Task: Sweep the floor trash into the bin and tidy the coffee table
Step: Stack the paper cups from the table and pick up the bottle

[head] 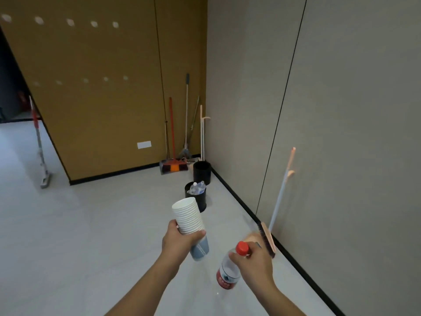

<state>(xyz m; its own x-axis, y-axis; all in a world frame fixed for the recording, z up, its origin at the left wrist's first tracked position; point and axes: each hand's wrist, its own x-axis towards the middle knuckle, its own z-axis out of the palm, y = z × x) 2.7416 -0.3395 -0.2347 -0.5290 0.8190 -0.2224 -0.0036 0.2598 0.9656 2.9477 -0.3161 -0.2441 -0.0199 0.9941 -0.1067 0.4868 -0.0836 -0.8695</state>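
Observation:
My left hand (180,240) grips a stack of white paper cups (188,216), tilted with the open mouths up and away from me. My right hand (255,258) holds a clear plastic water bottle (229,269) by its neck, just under the red cap; the bottle hangs down with a red label. Ahead on the floor stands a black bin (200,201) holding several empty plastic bottles. A second black bin (202,171) stands behind it near the corner. A pink broom (267,240) leans against the grey wall on my right.
Several brooms and mops (180,160) lean in the far corner against the brown wall. A flat mop (42,156) leans at the left edge of that wall. The pale floor (91,224) stretches open to the left. A black skirting runs along the right wall.

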